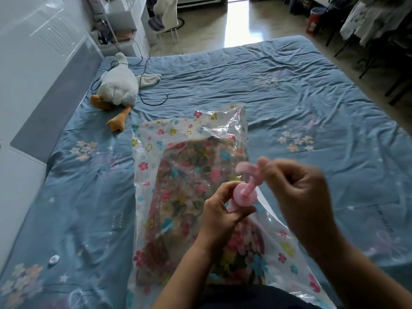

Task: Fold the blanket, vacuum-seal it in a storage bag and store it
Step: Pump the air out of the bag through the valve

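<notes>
Head camera view, looking down over a bed [289, 90] covered in a blue flowered sheet. A clear storage bag [151, 139] printed with small coloured flowers lies flat on the sheet in front of the person. The folded blanket [189, 175], in a dense floral pattern, is inside it and fills the middle and near part of the bag.

Above the near end of the bag, the left hand [219, 210] has its fingers curled round the barrel of a pink hand pump [244, 192]. The right hand [296, 188], blurred, has its fingers closed round the T-shaped handle [245, 167], which is raised on its rod. The foot of the pump and the bag's valve are hidden behind the left hand.

The plastic at the far end looks loose and crinkled, so a good deal of air probably remains. To pump well, the barrel should stay upright and pressed squarely on the valve, with full, even strokes.

A plush goose [117, 85] and a thin black cable [153, 103] lie at the far left. A small round cap [54, 259] rests on the sheet at near left.
</notes>
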`<state>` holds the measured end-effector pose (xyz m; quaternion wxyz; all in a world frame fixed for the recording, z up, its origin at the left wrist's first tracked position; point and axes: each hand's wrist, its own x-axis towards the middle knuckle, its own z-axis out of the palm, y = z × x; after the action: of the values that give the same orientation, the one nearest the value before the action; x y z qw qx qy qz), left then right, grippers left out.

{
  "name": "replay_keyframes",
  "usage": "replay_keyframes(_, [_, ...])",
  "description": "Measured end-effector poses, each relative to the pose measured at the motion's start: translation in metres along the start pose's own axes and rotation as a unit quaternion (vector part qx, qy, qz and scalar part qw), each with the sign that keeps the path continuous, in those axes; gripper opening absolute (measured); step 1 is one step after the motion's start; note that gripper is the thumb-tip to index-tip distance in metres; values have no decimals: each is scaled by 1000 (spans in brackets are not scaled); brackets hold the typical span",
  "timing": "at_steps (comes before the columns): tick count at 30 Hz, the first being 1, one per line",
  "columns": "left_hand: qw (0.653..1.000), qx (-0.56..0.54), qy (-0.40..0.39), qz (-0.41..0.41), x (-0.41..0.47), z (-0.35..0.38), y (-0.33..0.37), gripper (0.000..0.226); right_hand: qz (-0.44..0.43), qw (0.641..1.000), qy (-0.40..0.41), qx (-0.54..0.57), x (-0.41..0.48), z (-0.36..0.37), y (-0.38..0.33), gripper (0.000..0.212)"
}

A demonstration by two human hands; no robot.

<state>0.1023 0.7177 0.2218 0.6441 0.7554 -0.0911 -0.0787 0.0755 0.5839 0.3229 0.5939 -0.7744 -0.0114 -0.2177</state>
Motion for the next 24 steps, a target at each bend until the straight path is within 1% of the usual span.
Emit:
replay_keyframes(1, [1000, 6, 3, -1, 0, 0, -1, 51, -31, 999, 12, 33, 5, -5, -16, 49])
replay_keyframes(2, [1000, 10, 7, -2, -1, 0, -2, 51, -60, 997, 25, 43, 8, -7, -24, 52])
replay_keyframes(3, [1000, 10, 10, -2, -1, 0, -3, 51, -69, 996, 33, 36, 9, -7, -23, 55])
replay_keyframes(4, [1000, 8, 12, 0, -1, 1, -3, 51, -56, 998, 28, 17, 6, -4, -13, 58])
replay_keyframes(5, [1000, 7, 9, 3, -2, 1, -3, 52, -21, 1000, 16, -8, 2, 1, 1, 59])
replay_keyframes(7, [1000, 9, 3, 10, -2, 2, -1, 51, 68, 994, -36, -80, -9, 8, 33, 60])
replay_keyframes(8, [1000, 8, 3, 11, -2, 2, -1, 50, 93, 988, -50, -111, -13, 11, 44, 61])
replay_keyframes(9, [1000, 2, 3, 10, -3, 2, -1, 50, 96, 986, -47, -126, -16, 12, 49, 62])
replay_keyframes(11, [1000, -9, 4, 6, -2, 1, 1, 50, 50, 993, -11, -108, -11, 10, 32, 60])
replay_keyframes(14, [1000, -1, 4, -3, -1, 1, -3, 51, -45, 998, 53, 9, 4, -2, -19, 50])
replay_keyframes(15, [1000, 2, 6, -5, -1, 1, -3, 50, -76, 995, 68, 16, 7, -4, -26, 50])
replay_keyframes(16, [1000, 5, 8, -4, -1, 1, -4, 51, -89, 993, 71, 0, 7, -4, -24, 51])
replay_keyframes(17, [1000, 4, 8, 0, -1, 1, -4, 51, -78, 995, 60, -23, 4, -2, -13, 54])
replay_keyframes(19, [1000, 1, 5, 5, -2, 2, -2, 52, 5, 996, 8, -84, -6, 7, 20, 66])
replay_keyframes(20, [1000, 0, 3, 8, -2, 3, -1, 51, 49, 992, -23, -116, -11, 10, 36, 68])
replay_keyframes(21, [1000, 1, 2, 11, -3, 3, -1, 50, 79, 987, -37, -133, -14, 12, 47, 67])
replay_keyframes(22, [1000, -1, 1, 10, -4, 3, 0, 50, 86, 986, -35, -137, -16, 13, 52, 64])
replay_keyframes(24, [1000, -8, 1, 4, -3, 2, 2, 50, 49, 993, -6, -104, -12, 9, 32, 60])
